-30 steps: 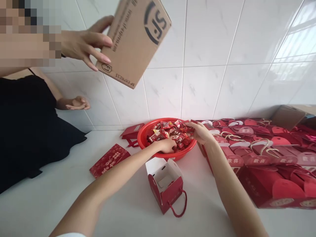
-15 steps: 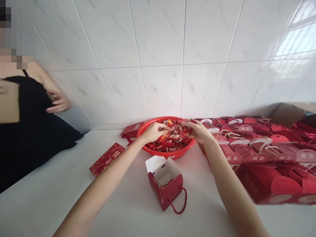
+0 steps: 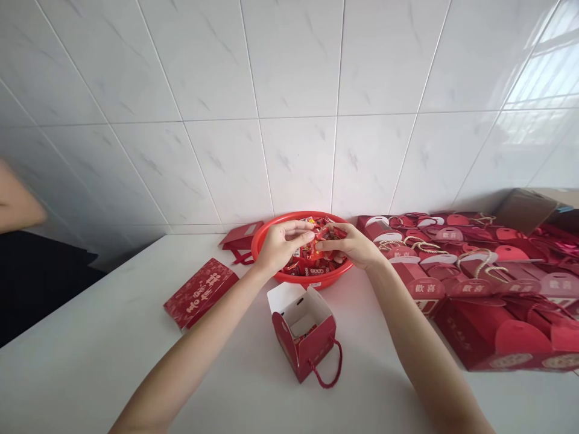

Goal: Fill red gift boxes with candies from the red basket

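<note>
Both hands hover over a round red plastic basket (image 3: 312, 282) full of red-wrapped candies (image 3: 312, 270). My left hand (image 3: 281, 246) reaches in from the left, thumb and fingers pinched together; what lies between them is too small to make out. From the other side, my right hand (image 3: 351, 244) has its fingers curled round a red-wrapped candy (image 3: 322, 234), close to the left fingertips. In front of the basket stands a small red gift box (image 3: 312, 349) with its white-lined flap up and a rope handle hanging at its front. A few wrapped pieces show inside.
Rows of red gift boxes (image 3: 470, 283) fill the right side, beside a brown cardboard box (image 3: 525, 208). A flat red packet (image 3: 201, 292) lies at the left, and another red box (image 3: 242, 236) is behind it. A person's arm (image 3: 18, 199) shows at the left edge.
My left hand has moved slightly right and both hands have come closer together over the basket. The person at the left has shifted mostly out of view.
</note>
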`<action>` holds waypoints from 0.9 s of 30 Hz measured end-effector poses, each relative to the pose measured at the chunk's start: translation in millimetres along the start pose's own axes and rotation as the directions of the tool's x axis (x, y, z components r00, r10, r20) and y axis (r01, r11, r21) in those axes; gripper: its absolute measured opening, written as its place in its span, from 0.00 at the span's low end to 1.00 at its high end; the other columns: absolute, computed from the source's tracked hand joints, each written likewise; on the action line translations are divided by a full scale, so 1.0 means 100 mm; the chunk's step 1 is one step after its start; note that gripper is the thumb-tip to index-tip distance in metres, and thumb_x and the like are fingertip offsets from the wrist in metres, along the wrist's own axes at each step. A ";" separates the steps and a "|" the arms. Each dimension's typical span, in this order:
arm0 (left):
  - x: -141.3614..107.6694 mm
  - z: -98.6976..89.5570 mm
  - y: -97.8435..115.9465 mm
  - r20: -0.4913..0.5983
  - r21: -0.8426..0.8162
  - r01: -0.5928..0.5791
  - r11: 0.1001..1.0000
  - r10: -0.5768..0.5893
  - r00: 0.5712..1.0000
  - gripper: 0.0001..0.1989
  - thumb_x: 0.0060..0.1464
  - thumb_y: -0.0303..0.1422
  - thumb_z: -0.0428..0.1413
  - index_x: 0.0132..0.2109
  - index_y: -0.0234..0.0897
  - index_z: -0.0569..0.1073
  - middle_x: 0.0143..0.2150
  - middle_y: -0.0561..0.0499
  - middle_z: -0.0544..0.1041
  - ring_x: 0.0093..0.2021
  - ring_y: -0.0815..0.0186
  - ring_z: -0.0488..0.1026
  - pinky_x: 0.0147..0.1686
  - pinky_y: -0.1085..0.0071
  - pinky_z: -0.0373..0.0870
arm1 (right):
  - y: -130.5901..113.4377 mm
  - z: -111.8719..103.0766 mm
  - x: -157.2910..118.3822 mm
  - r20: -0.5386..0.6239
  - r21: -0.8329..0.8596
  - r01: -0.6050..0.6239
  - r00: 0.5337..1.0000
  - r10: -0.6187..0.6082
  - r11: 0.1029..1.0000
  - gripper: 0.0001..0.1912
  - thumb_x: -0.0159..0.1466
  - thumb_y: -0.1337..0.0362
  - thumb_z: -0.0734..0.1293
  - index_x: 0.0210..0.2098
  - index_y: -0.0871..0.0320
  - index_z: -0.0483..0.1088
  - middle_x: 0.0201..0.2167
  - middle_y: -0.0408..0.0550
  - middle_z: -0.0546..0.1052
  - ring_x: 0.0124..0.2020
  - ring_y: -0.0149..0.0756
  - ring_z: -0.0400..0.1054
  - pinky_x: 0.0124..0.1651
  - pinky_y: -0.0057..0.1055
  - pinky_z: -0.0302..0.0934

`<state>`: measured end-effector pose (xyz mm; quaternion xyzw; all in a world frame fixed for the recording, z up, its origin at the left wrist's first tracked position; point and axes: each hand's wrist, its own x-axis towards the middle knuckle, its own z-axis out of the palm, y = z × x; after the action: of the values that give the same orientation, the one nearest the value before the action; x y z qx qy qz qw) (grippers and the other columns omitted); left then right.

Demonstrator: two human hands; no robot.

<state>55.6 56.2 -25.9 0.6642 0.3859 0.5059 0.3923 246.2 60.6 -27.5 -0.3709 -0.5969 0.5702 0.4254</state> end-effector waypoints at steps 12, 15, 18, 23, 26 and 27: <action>-0.72 -0.55 0.34 0.337 0.668 0.016 0.744 -0.322 0.885 0.18 0.61 0.48 0.52 0.40 0.43 0.81 0.41 0.50 0.81 0.42 0.59 0.76 0.40 0.68 0.71 | -0.20 0.38 -0.35 0.488 -0.540 0.254 0.871 0.052 0.803 0.14 0.55 0.57 0.76 0.36 0.58 0.74 0.29 0.40 0.73 0.30 0.31 0.65 0.30 0.26 0.56; -0.84 -0.53 0.36 0.351 0.752 0.054 0.657 -0.469 0.811 0.20 0.60 0.52 0.52 0.44 0.45 0.81 0.47 0.50 0.80 0.46 0.56 0.76 0.41 0.68 0.71 | -0.19 0.47 -0.39 0.482 -0.640 0.248 0.867 0.128 0.727 0.17 0.58 0.52 0.74 0.39 0.58 0.74 0.31 0.42 0.76 0.31 0.33 0.67 0.30 0.27 0.56; -0.88 -0.55 0.38 0.358 0.802 0.055 0.595 -0.552 0.753 0.22 0.59 0.54 0.52 0.49 0.47 0.80 0.50 0.49 0.78 0.50 0.56 0.76 0.43 0.68 0.71 | -0.20 0.50 -0.43 0.445 -0.712 0.219 0.876 0.187 0.667 0.21 0.61 0.50 0.72 0.46 0.58 0.74 0.35 0.45 0.78 0.34 0.36 0.70 0.33 0.29 0.57; -0.89 -0.66 0.41 0.458 0.771 -0.012 0.637 -0.542 0.705 0.21 0.56 0.47 0.57 0.55 0.48 0.77 0.53 0.50 0.76 0.49 0.58 0.76 0.41 0.71 0.71 | -0.25 0.48 -0.48 0.405 -0.775 0.222 0.893 0.197 0.591 0.22 0.62 0.54 0.72 0.52 0.57 0.73 0.36 0.46 0.79 0.34 0.36 0.70 0.35 0.30 0.57; -0.91 -0.68 0.41 0.521 0.743 -0.063 0.666 -0.517 0.679 0.24 0.51 0.43 0.62 0.56 0.48 0.75 0.55 0.50 0.74 0.54 0.56 0.73 0.45 0.71 0.71 | -0.28 0.45 -0.51 0.388 -0.824 0.245 0.901 0.194 0.511 0.23 0.58 0.57 0.74 0.51 0.56 0.73 0.39 0.47 0.79 0.37 0.39 0.71 0.36 0.31 0.57; -0.92 -0.67 0.41 0.532 0.738 -0.071 0.671 -0.514 0.673 0.24 0.50 0.42 0.63 0.55 0.48 0.75 0.57 0.51 0.73 0.55 0.55 0.72 0.46 0.71 0.70 | -0.29 0.43 -0.53 0.383 -0.838 0.251 0.902 0.197 0.484 0.24 0.57 0.57 0.75 0.52 0.56 0.73 0.41 0.48 0.79 0.39 0.40 0.71 0.36 0.31 0.57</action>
<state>-22.2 -35.1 -10.3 0.8437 0.4531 -0.0336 0.2858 226.6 -6.9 -2.8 -0.3895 -0.8863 0.2469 0.0438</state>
